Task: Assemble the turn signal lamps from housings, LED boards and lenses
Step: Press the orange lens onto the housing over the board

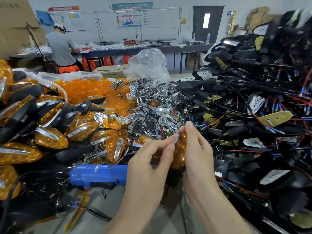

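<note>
While in left hand (148, 159) and right hand (197, 149) — faceted amber lens (180, 154), chrome sliver (176, 137).

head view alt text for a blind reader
The left hand pinches a chrome strip against an amber lens held by the right hand. Finished lamps are piled left, wired black housings right, a blue tool nearby.
</note>
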### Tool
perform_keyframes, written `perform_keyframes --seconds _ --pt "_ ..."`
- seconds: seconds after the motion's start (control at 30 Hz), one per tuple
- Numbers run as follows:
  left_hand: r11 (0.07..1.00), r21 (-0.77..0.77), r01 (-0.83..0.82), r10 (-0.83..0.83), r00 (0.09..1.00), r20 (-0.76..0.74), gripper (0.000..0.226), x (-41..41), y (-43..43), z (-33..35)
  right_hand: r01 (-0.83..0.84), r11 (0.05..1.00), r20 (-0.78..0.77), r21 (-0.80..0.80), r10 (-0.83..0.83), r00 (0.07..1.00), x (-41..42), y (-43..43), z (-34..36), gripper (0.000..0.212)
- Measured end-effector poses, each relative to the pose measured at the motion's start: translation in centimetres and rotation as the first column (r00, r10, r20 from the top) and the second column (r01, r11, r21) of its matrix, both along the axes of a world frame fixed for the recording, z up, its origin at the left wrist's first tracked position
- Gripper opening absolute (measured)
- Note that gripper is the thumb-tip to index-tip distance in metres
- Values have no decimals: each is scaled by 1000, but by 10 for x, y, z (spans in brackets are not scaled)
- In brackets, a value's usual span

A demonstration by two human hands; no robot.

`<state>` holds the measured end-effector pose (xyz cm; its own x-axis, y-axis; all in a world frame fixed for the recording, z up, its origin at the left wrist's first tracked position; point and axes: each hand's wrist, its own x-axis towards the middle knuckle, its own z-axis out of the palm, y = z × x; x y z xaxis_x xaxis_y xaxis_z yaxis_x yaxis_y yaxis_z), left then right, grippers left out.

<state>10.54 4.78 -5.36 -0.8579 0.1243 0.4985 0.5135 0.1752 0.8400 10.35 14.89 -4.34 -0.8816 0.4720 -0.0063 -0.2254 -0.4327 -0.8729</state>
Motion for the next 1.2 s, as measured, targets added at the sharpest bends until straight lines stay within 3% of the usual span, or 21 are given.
perform_keyframes --seconds 0.33,0.53,0.8,1.2 --pt "1000 -20 2 -3 1000 -30 18 -2 2 -9 51 997 -14 51 -50 999 0 1 -1 41" --pt "994 -95 -44 30 989 -148 21 1 7 -11 -20 997 -1 -73 20 1000 -1 1 0 44" --pt "991 111 72 -86 988 129 26 3 4 -6 -15 1000 -19 -26 15 1000 0 3 2 41" --pt "967 203 156 -195 962 189 27 0 1 1 -60 996 -55 -67 57 997 -1 3 -3 39"
